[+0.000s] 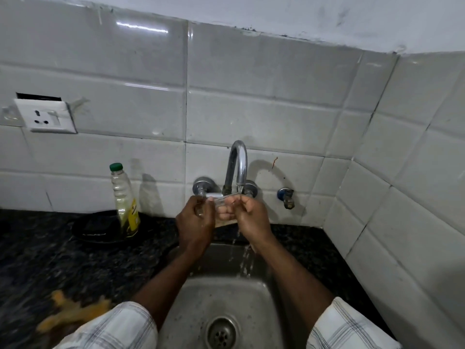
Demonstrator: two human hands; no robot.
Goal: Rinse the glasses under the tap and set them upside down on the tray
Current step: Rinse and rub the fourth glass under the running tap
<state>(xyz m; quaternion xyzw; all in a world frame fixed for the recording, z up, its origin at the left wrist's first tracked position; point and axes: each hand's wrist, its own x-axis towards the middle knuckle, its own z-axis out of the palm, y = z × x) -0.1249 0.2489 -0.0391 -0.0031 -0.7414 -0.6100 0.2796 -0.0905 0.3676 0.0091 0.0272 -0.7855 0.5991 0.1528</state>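
Right now the clear glass (pixel 221 209) sits between the two hands, just below the spout of the tap (pixel 237 162) and over the far edge of the sink (pixel 191 298); its tilt is hard to read through the wet, transparent wall. The left hand (pixel 195 222) curls its fingers round the glass's left side; the right hand (pixel 250 219) clasps the right side, so both grip it at once. Water (pixel 243 258) runs from the spout, spills past the right wrist and falls into the steel basin; the drain (pixel 221 331) lies well below both forearms, nearer the person. Checked sleeves (pixel 113 326) cover the upper arms. A small valve (pixel 286 196) sticks out of the tiles to the right of the right hand. To the left of the left hand a clear bottle (pixel 125 200) with a green cap and yellow label stands upright on the dark speckled counter (pixel 37 260), by a dark shallow dish (pixel 95 230); whether it stands in the dish or just in front of it, I cannot tell. Further left and higher, a white socket (pixel 46 117) sits on the tiled wall; a blurred yellow-orange thing (pixel 73 312) lies on the counter beside the left sleeve.
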